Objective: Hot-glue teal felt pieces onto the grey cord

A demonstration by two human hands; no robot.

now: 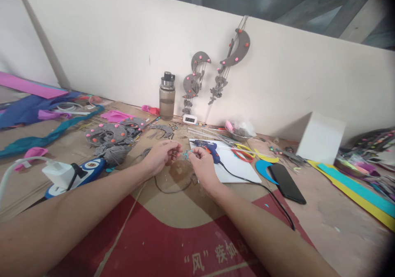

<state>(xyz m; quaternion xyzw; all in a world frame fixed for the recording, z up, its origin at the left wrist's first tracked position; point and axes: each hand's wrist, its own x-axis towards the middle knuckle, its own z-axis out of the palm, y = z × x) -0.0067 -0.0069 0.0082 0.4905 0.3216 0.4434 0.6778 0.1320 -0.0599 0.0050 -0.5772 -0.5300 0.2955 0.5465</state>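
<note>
In front of me my right hand (pixel 204 166) pinches a small teal star-shaped piece (pixel 186 154) between thumb and fingertips. Just left of it, my left hand (pixel 163 158) has its fingertips pressed together. Whatever those fingers hold is too small to make out. A grey yarn (pixel 173 192) curves over the cardboard below both hands. Close behind the right hand, a blue glue gun (pixel 212 150) rests on a white board (pixel 237 172). Left of the left hand lies a ball of grey yarn (pixel 115 154), beside grey felt crescents with pink and orange dots (pixel 106 135).
A water bottle (pixel 167 100) and a small digital clock (pixel 189 119) stand by the white partition. Scissors (pixel 247 153), a blue crescent (pixel 265 171) and a phone (pixel 286 183) lie to the right. A power strip (pixel 89 170) sits left. The glue gun's black cable (pixel 262 182) runs rightward.
</note>
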